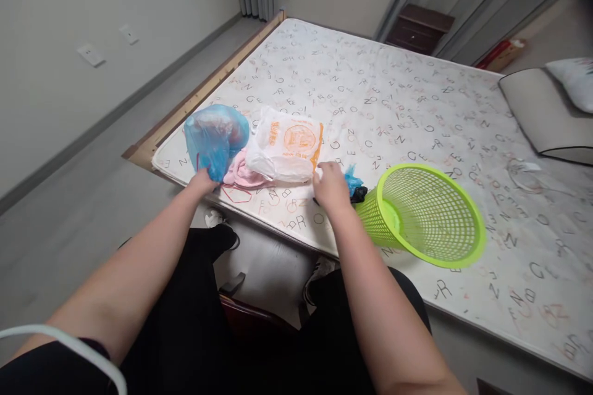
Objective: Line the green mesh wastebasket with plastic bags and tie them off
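At the mattress's near left, my left hand (204, 181) is closed on the lower edge of a translucent blue plastic bag (214, 136), which bulges with something pinkish inside. A crumpled pink cloth (245, 171) lies just right of it, partly covered by a white plastic bag (287, 142) with orange print. My right hand (332, 186) has its fingers curled at that white bag's right corner and appears to pinch it; the fingertips are partly hidden. Beyond this hand, a small bunched blue bag (353, 180) and a black bundle (359, 195) rest against the basket.
A lime-green mesh basket (430, 213) lies on its side at right, mouth facing me. The letter-printed mattress (324, 68) has a wooden bed frame (185, 95) along its left. A grey cushion (546, 114) and a dark nightstand (419, 29) are farther off.
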Tool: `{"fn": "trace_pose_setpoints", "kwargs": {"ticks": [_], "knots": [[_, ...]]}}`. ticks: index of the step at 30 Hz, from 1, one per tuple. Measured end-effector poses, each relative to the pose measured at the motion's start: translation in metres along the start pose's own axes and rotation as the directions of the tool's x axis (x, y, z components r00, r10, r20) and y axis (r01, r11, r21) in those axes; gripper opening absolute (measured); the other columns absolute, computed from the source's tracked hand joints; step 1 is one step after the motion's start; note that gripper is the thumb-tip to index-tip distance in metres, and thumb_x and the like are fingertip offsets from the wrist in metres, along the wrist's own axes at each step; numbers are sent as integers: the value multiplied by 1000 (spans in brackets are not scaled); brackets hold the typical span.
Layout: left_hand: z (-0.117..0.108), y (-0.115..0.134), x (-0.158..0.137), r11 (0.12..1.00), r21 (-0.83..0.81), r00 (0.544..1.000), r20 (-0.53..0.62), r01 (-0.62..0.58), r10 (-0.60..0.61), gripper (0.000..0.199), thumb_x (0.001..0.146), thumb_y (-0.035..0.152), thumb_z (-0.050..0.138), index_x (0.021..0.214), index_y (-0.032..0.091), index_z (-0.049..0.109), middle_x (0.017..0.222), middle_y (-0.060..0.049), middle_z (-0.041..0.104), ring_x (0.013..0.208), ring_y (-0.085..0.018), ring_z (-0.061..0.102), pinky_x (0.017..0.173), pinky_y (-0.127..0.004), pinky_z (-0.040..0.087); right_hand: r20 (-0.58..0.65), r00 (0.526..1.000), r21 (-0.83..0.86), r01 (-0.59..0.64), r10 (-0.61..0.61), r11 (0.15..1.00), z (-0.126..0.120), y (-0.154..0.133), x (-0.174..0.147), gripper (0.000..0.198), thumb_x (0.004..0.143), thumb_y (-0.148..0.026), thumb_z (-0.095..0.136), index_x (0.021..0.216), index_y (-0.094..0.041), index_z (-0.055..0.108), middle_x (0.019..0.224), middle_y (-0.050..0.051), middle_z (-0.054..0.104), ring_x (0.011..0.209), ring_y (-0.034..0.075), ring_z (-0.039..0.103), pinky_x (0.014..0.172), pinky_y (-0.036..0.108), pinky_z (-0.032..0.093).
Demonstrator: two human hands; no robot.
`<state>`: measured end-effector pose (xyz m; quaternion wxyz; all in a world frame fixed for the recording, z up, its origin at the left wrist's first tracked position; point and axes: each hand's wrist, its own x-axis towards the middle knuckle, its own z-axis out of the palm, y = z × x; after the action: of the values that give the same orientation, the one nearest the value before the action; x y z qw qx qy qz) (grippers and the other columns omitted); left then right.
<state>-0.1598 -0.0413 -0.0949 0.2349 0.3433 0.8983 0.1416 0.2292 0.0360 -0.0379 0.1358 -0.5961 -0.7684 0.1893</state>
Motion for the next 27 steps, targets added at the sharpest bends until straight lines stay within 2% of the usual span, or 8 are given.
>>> {"fn": "trace_pose_setpoints", "kwargs": {"ticks": [4,7,11,14,16,22,24,27], "knots": [[-4,1,-18,991,-41,991,-55,-125,123,24,68,39,79,72,19,66,65,-7,64,89,-33,70,82,-37,52,170,957,207,200,-237,958,11,-45,-4,24,101,-27,48,99,-21,71,105,13,74,97,28,67,84,38,48],[-9,20,-42,888,-387,965,-21,-250,262,34,78,51,74,83,17,72,74,-6,70,75,-23,66,72,-30,50,195,921,422,232,-337,876,24,-75,-9,23,100,-28,51,87,-22,69,92,8,74,88,25,66,80,36,46],[-9,59,-71,633,-754,922,98,-178,376,47,72,56,84,92,15,74,79,-4,72,68,-16,63,65,-24,49,215,933,659,79,-288,748,41,-110,-12,18,100,-38,61,98,-22,69,96,4,76,90,21,68,82,34,49],[-12,83,-83,601,-792,885,200,-107,421,51,65,59,89,83,15,72,75,-5,70,64,-16,63,61,-25,50,212,960,776,-51,-184,628,52,-126,-9,16,91,-32,74,102,-21,69,93,2,76,87,20,69,85,34,51],[-17,91,-84,621,-779,884,223,-92,411,50,65,59,88,81,15,72,75,-6,71,64,-18,64,60,-27,51,207,972,764,-90,-111,639,58,-129,-4,16,89,-32,74,97,-20,69,85,0,73,78,19,66,80,32,51],[-35,73,-66,731,-640,962,-49,-237,269,44,79,52,78,59,18,58,54,0,51,53,-13,49,52,-25,40,177,980,681,-54,-94,731,61,-116,16,15,91,-33,63,86,-21,70,79,0,71,77,18,65,79,32,51],[-40,64,-57,685,-691,967,-83,-230,240,45,85,53,71,60,19,55,62,-3,58,62,-16,57,58,-26,45,132,987,642,-14,-92,766,58,-112,20,16,91,-33,61,83,-21,70,81,0,70,81,19,64,82,33,51],[-47,57,-56,658,-715,971,-143,-235,192,43,92,54,59,67,19,57,76,-7,66,78,-20,65,68,-29,51,132,988,708,-42,-74,705,56,-112,23,19,90,-36,59,85,-22,70,83,0,69,82,18,63,79,31,53]]}}
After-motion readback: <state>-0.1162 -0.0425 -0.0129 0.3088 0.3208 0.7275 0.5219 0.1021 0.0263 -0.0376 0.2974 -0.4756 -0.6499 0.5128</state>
